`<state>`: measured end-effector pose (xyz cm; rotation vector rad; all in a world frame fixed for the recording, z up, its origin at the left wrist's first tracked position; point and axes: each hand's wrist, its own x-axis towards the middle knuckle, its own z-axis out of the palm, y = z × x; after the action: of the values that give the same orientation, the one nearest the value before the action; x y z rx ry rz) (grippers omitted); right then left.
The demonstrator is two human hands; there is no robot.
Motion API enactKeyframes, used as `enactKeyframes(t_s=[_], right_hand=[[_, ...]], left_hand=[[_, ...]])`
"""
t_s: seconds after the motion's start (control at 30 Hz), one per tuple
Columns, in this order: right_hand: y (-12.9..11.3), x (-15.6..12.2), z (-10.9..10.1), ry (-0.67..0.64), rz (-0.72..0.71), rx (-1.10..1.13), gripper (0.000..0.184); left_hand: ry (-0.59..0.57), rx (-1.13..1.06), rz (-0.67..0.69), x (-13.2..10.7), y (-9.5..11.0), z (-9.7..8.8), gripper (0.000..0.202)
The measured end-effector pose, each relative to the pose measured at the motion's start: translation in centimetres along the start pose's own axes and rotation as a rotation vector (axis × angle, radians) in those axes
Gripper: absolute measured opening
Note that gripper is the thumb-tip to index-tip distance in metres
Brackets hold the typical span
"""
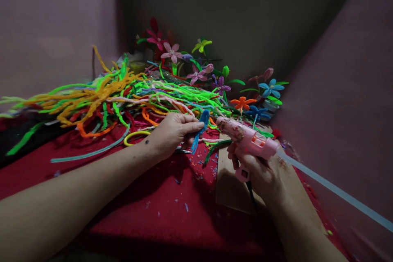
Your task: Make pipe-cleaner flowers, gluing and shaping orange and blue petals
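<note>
My left hand [175, 133] pinches a blue pipe-cleaner petal [203, 125] between thumb and fingers, holding it upright above the red cloth. In my right hand [258, 168] is a pink glue gun [245, 137], gripped by its handle. Its nozzle points left toward the blue petal, with a gap between them. A long whitish glue stick [334, 186] sticks out of the gun's back end, and a black cord hangs from the handle. Brown residue marks the gun's front. Whether the trigger is pressed, I cannot make out.
A heap of colourful pipe cleaners [101, 94] spreads across the back left. Behind it stand several pipe-cleaner flowers, among them an orange flower [242, 103] and a light blue flower [271, 88]. A wooden board [229, 188] lies under my right hand. Yellow-handled scissors [135, 136] rest beyond my left wrist.
</note>
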<state>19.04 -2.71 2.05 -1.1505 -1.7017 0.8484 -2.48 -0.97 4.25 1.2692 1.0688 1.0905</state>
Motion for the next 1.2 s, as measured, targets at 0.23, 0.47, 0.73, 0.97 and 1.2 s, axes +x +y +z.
enactKeyframes(t_s=[0.23,0.47,0.73,0.97,1.2], right_hand=[[-2.5,0.1,0.4,-0.065,0.013,0.041,0.036],[-2.1,0.0,0.5,0.002,0.003,0.052,0.021],[-1.3,-0.2,0.2,0.064,0.004,0.027,0.012],[-0.2,-0.1,0.2,-0.030,0.022,0.124,0.012],[-0.2,-0.1,0.2,-0.025,0.017,0.130,0.015]], left_hand=[[0.012,0.008,0.006,0.0,0.1,0.1,0.029],[-0.001,-0.004,0.005,0.1,-0.1,0.0,0.028],[-0.017,-0.029,-0.018,0.0,-0.2,0.1,0.028],[-0.022,-0.020,-0.016,0.1,-0.1,0.0,0.028],[0.000,-0.013,0.012,0.1,-0.1,0.0,0.027]])
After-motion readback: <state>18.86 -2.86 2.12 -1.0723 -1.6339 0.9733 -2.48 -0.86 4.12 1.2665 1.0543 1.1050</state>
